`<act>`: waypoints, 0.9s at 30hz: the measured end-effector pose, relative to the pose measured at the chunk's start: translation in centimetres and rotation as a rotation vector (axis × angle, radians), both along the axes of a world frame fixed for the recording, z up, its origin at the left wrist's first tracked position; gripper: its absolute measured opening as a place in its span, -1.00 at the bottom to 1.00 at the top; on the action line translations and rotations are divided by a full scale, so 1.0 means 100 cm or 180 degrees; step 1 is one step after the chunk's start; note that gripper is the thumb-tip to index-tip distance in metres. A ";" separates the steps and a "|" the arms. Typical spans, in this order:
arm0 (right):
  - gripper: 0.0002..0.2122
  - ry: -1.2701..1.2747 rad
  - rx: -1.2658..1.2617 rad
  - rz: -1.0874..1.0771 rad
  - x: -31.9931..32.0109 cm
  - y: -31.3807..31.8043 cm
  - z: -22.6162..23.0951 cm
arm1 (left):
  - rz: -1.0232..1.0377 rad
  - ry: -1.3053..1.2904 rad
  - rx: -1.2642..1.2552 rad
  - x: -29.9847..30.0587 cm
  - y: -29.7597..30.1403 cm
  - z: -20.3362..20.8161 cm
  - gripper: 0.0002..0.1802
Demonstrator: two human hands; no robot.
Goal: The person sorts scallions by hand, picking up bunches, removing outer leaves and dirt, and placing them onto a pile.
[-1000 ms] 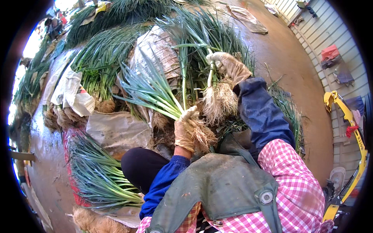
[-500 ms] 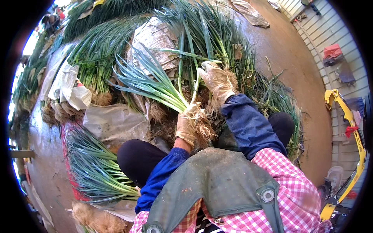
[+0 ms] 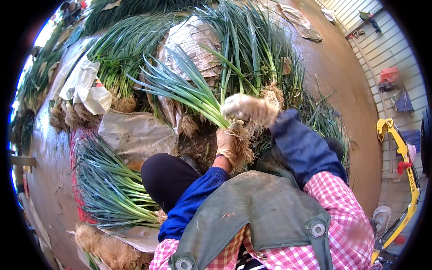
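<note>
My left hand (image 3: 226,146), in a tan work glove, is closed around the lower stems of a bunch of green onions (image 3: 191,94). Their long leaves fan out to the upper left, and a tangle of pale roots (image 3: 242,146) hangs over the glove's right side. Just above that grip, at the right of the stems, is my gloved right hand (image 3: 247,109). Motion smears its fingers, so whether it holds anything cannot be made out. Behind it stands a large pile of green onions (image 3: 245,45), with roots facing me.
Another bundle of green onions (image 3: 117,189) lies at my left, above a pale root heap (image 3: 112,247). A beige sheet (image 3: 137,137) lies beside my left knee. Further bundles (image 3: 130,49) stand at the far left, some under white sacking (image 3: 87,85). A yellow toy-like excavator arm (image 3: 407,189) is at right.
My right hand has moved down and left, from the pile's leaves to the stems above my left hand. The left hand still grips the bunch. The whole view has shifted slightly.
</note>
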State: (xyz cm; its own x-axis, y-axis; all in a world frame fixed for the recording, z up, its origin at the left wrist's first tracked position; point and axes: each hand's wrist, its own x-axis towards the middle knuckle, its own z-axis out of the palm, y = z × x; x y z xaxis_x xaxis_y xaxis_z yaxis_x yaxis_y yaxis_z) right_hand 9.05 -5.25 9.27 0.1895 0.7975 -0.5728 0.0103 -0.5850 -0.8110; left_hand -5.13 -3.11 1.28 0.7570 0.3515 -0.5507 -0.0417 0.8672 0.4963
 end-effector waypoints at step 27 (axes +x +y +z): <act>-0.82 -0.0069 0.1281 -0.1269 0.009 -0.096 0.036 | -0.0187 -0.0452 -0.0061 0.009 0.001 0.001 -0.73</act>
